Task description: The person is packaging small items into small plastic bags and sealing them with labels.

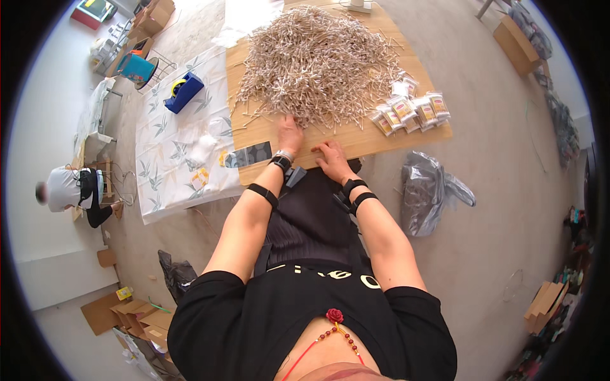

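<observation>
A large heap of cotton swabs (314, 60) lies loose on the wooden board (381, 141) in front of me. At the heap's near edge, my left hand (290, 134) is closed, its bent fingers down among cotton swabs; the fingertips are partly hidden. My right hand (332, 159) rests by the near edge of the board, fingers apart and nothing seen in them. Several small clear packets (404, 113) with yellowish labels are piled to the right of the heap. Left of my left hand is a flat dark grey patterned piece (251, 155).
A table with a leaf-patterned white cloth (155, 159) adjoins at left, bearing a blue tape dispenser (184, 93) and a white bundle (203, 149). A grey plastic bag (424, 193) lies on the floor at right. Another person (70, 188) sits far left. Cardboard boxes (516, 46) stand far right.
</observation>
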A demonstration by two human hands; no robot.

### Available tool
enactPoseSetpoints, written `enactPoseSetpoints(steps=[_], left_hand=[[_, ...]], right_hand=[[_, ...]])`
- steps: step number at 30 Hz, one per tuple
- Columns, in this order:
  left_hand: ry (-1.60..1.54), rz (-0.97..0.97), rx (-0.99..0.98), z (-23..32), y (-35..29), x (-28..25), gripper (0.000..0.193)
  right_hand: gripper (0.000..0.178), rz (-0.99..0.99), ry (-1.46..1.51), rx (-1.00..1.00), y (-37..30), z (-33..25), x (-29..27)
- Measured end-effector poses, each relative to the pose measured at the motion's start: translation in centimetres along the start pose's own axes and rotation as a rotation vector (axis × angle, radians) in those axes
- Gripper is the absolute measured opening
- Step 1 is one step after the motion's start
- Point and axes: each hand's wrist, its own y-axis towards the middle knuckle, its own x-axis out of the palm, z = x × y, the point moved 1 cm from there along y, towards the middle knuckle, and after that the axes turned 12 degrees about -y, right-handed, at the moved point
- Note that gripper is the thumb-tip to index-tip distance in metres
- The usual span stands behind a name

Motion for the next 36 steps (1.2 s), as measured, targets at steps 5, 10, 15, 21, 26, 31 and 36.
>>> enactPoseSetpoints(steps=[5,10,15,21,26,31,36], left_hand=[[-0.001,-0.012,0.001,1.9,-1.7,2.9,0.028],[-0.07,-0.214,-0.051,2.3,-1.6,3.6,0.031],[-0.144,-0.209,-0.014,1.5,-1.8,0.9,0.049],[-0.195,-0.209,-0.107,1.8,-3.9,-2.9,0.05],[-0.111,-0.128,-0.058,0.5,-6.5,-4.5,0.035],[-0.183,-0.15,-0.094,1.7,-7.7,-3.1,0.026],[-0.051,-0.114,-0.037,2.8,-6.8,-1.6,0.026]], right_hand=[[0.038,0.02,0.025,-0.002,0.3,0.4,0.4],[0.038,0.097,0.013,-0.021,0.2,0.6,0.6],[0.034,0.064,0.024,-0.037,0.3,0.3,0.4],[0.022,0.089,0.091,-0.039,0.0,0.5,0.0],[0.022,0.071,0.066,-0.067,0.3,0.1,0.1],[0.015,0.131,0.132,-0.058,0.5,1.2,0.4],[0.011,0.153,0.157,-0.053,1.0,1.0,0.6]])
